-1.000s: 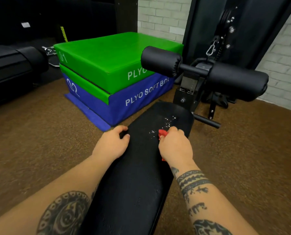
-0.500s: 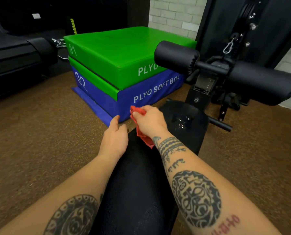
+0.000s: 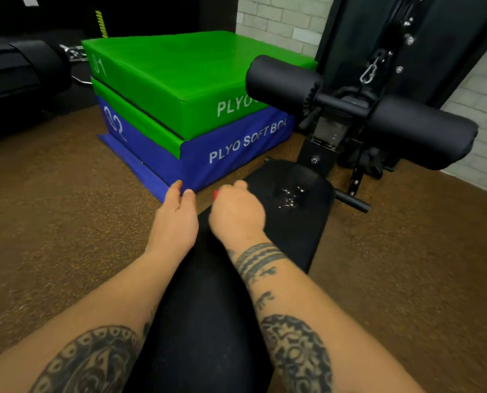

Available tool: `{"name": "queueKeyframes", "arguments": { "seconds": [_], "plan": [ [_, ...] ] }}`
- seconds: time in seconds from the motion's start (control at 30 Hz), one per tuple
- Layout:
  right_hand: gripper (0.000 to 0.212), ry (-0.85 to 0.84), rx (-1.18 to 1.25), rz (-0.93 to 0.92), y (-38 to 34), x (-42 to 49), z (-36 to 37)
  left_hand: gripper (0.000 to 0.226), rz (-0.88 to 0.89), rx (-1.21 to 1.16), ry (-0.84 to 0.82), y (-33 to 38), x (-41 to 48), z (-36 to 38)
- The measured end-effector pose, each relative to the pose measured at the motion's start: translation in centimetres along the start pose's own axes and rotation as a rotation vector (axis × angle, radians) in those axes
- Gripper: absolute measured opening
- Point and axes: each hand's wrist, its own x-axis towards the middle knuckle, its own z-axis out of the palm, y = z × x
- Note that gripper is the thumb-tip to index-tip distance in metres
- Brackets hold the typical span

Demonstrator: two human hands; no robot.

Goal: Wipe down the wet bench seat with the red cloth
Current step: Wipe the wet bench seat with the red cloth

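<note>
several water drops (image 3: pixel 289 197) are glistening on the far end of the black bench seat (image 3: pixel 293 239). only a sliver of the red cloth (image 3: pixel 216 194) is showing inside the right grip (image 3: pixel 236 214), which is curling around it over the seat's left edge. the left grip (image 3: pixel 177 219) is lying straight-fingered just beside, holding nothing.

Green box (image 3: pixel 180 80) atop blue box (image 3: pixel 236 160)

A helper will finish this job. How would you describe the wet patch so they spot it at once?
Find the long black bench seat running toward the two black foam rollers. The wet patch lies at its far end. It alone glistens with droplets on the matte pad.
</note>
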Motion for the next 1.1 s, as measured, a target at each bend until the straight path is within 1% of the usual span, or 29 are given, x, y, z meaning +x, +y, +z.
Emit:
{"name": "queueKeyframes", "arguments": {
  "seconds": [0.07, 0.1, 0.13, 0.23, 0.27, 0.33, 0.37, 0.4, 0.47, 0.53, 0.6, 0.67, 0.73, 0.8, 0.87, 0.93, 1.0, 1.1],
  "plan": [
    [0.028, -0.121, 0.118, -0.158, -1.7, 0.3, 0.4, 0.052, 0.023, -0.044, 0.087, 0.2, -0.5, -0.3],
    [0.028, -0.164, 0.181, -0.199, -2.2, 0.3, 0.3, 0.053, 0.049, -0.076, 0.136, 0.3, -0.7, -0.5],
    [0.028, -0.156, 0.241, -0.204, -2.4, 0.2, 0.2, 0.053, 0.083, -0.106, 0.18, 0.3, -0.9, -0.7],
    [0.033, 0.056, 0.308, -0.088, -1.2, -0.1, 0.0, 0.051, 0.145, -0.108, 0.227, 0.3, -1.0, -0.9],
    [0.033, 0.059, 0.278, -0.074, -0.6, -0.2, 0.1, 0.051, 0.144, -0.101, 0.225, 0.2, -1.1, -1.0],
    [0.03, -0.061, 0.193, -0.137, 0.3, -0.1, 0.0, 0.051, 0.152, -0.097, 0.217, 0.4, -1.0, -0.9],
    [0.028, -0.107, 0.192, -0.173, 0.6, -0.1, -0.2, 0.051, 0.147, -0.095, 0.207, 0.4, -1.1, -0.9],
    [0.027, -0.106, 0.217, -0.187, 1.0, 0.0, -0.6, 0.05, 0.143, -0.093, 0.193, 0.4, -1.2, -0.9],
    [0.026, 0.004, 0.264, -0.136, 2.5, 0.4, -2.0, 0.049, 0.154, -0.051, 0.129, 0.5, -1.3, -0.7],
    [0.026, 0.111, 0.241, -0.038, 5.1, 0.7, -3.6, 0.049, 0.252, 0.123, 0.023, 0.3, -1.4, -0.5],
    [0.031, 0.158, 0.17, 0.068, 8.6, 0.6, -5.0, 0.045, 0.35, 0.38, -0.085, 0.1, -1.5, -0.1],
    [0.035, 0.168, 0.139, 0.148, 11.6, 0.0, -5.8, 0.042, 0.371, 0.55, -0.171, 0.3, -1.5, 0.1],
    [0.038, 0.126, 0.111, 0.154, 13.1, -0.7, -5.8, 0.044, 0.358, 0.643, -0.231, 0.5, -1.5, 0.3],
    [0.039, 0.069, 0.035, 0.048, 13.0, -1.5, -5.0, 0.047, 0.352, 0.686, -0.265, 0.6, -1.4, 0.5],
    [0.035, 0.021, -0.049, -0.09, 12.0, -2.3, -3.9, 0.048, 0.324, 0.665, -0.289, 0.6, -1.4, 0.5],
    [0.03, 0.035, -0.118, -0.159, 11.5, -2.3, -3.2, 0.048, 0.3, 0.634, -0.301, 0.7, -1.4, 0.4],
    [0.027, 0.084, -0.141, -0.123, 12.2, -1.7, -3.1, 0.047, 0.293, 0.621, -0.303, 0.7, -1.4, 0.3],
    [0.03, 0.104, -0.174, 0.072, 15.0, -0.5, -3.8, 0.047, 0.289, 0.607, -0.296, 0.6, -1.5, 0.4]
  ]
}}
